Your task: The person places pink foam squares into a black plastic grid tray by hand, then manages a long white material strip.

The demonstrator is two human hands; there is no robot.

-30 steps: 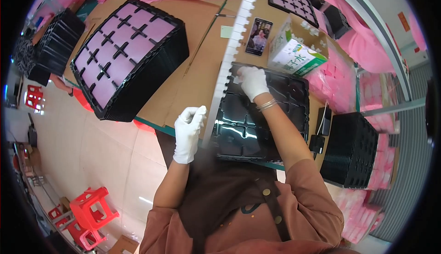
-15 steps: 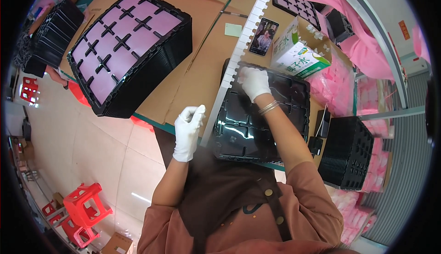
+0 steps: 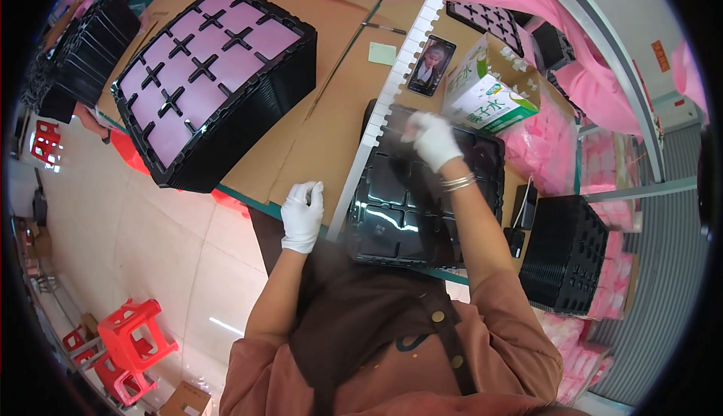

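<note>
A shallow black plastic tray [image 3: 473,190] with square compartments lies on the table before me, its glossy surface catching light. Above its far left part is my right hand [image 3: 435,139], in a white glove with the fingers drawn together. Its fingertips are smeared by motion, so anything held there cannot be made out. My left hand [image 3: 303,216], also white-gloved, hovers at the table's front edge, left of a white strip [image 3: 380,118] with a notched edge. Its fingers are curled and the thumb pressed against them; what they hold, if anything, is hidden.
To the left stands a tall stack of black trays [image 3: 260,118] topped with pink sheets. A lit phone [image 3: 431,66] and an opened carton [image 3: 493,100] are beyond the tray. More black trays [image 3: 561,254] stand at right; red stools [image 3: 138,333] are on the floor.
My right hand has moved slightly right and nearer to me over the black tray. My left hand has lowered a little, its fingers more curled.
</note>
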